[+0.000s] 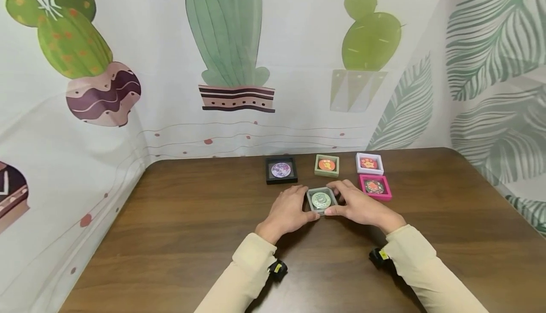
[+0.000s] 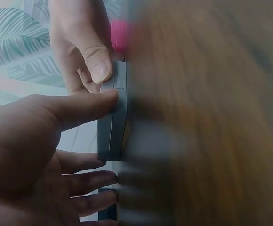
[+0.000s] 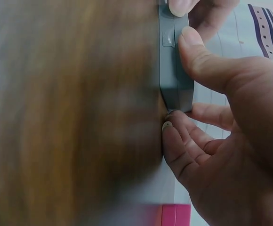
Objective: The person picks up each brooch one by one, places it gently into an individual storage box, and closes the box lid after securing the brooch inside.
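A small grey square display frame [image 1: 311,202] with a pale green round piece [image 1: 321,201] inside lies between the two hands. My left hand [image 1: 290,209] grips it from the left, with the thumb on the near side and the fingers along the left edge. From the right, my right hand [image 1: 357,202] holds the same frame, its thumb at the near side and its fingers at the far right corner. In the left wrist view both thumbs press the side wall of the grey frame [image 2: 119,108], and the tips sit close together. The right wrist view shows that wall [image 3: 170,66] too.
Behind stand a black frame [image 1: 269,176] and a light green frame [image 1: 326,173]. At right, a white frame [image 1: 379,160] and a pink frame [image 1: 387,191] sit close together. The brown wooden table [image 1: 183,223] meets a cactus-print cloth [image 1: 298,43] at the back.
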